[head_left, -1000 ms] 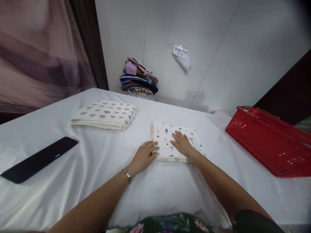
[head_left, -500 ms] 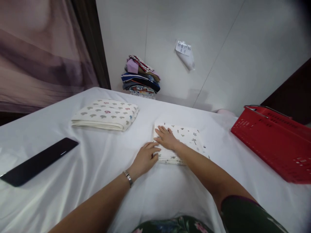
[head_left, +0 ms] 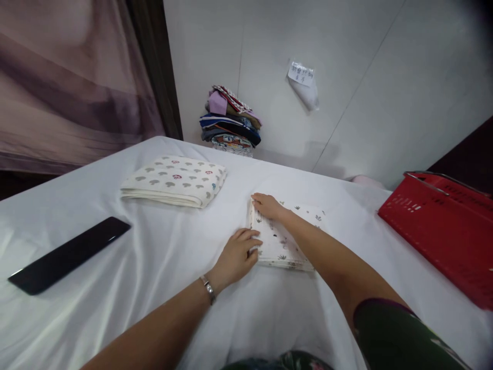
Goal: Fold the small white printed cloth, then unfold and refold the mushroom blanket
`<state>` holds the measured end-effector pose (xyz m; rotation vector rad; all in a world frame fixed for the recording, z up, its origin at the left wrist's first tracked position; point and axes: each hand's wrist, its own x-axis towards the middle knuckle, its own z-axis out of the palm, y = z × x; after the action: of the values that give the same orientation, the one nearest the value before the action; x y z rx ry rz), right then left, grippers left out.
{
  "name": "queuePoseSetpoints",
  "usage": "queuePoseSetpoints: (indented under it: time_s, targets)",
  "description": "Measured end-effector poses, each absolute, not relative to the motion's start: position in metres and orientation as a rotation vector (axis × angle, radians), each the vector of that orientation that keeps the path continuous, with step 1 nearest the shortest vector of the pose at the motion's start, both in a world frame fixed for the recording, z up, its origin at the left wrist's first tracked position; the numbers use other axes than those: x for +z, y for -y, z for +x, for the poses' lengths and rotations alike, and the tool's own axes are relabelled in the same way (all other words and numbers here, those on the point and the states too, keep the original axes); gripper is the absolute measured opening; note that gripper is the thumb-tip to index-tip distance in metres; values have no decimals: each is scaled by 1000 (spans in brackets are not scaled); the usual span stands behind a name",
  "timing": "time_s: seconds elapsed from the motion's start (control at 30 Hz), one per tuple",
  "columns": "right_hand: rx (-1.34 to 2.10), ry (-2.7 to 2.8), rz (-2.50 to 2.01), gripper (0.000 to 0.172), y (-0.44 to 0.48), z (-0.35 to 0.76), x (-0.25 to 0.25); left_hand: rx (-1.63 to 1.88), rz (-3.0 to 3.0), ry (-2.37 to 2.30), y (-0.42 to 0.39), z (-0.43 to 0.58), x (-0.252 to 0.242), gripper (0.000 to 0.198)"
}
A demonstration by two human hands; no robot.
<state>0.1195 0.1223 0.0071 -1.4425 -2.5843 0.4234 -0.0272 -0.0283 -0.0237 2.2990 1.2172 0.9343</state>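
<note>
A small white folded cloth (head_left: 287, 249) printed with little palm trees and plants lies in front of me. My left hand (head_left: 241, 252), with a metal bracelet on the wrist, rests at the cloth's near left edge. Its fingers are stretched over the edge and slightly apart. At the far left corner of the cloth is my right hand (head_left: 267, 206), its fingers bent together round the edge. The thumb is hidden under that hand, and my right forearm covers part of the cloth.
A larger folded cloth (head_left: 175, 181) with mushroom prints lies to the left. Nearer sits a flat black panel (head_left: 71, 254). On the right stands a red plastic basket (head_left: 442, 231). Behind the white-covered table (head_left: 162, 303) rise a clothes pile (head_left: 231, 123) and a wall with a paper note (head_left: 302, 77).
My right hand has moved from lying flat on the cloth to its far left corner, with the fingers now bent there. The left hand stays at the left edge. The view has shifted slightly.
</note>
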Motion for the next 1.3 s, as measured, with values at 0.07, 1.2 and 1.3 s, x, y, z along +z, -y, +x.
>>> queuePoseSetpoints:
  time_s: [0.07,1.2,1.3]
  targets:
    - [513,2622,-1436,43,-129,119,13,930,2299,-1205,28,-28,-23,31]
    - [308,2621,-1548,67,-113,145,1,973,2194,-1183,30,-31,-22,30]
    - [272,2645,-1536,58,-106,146,-10,985,2198,-1178,30,-31,-24,30]
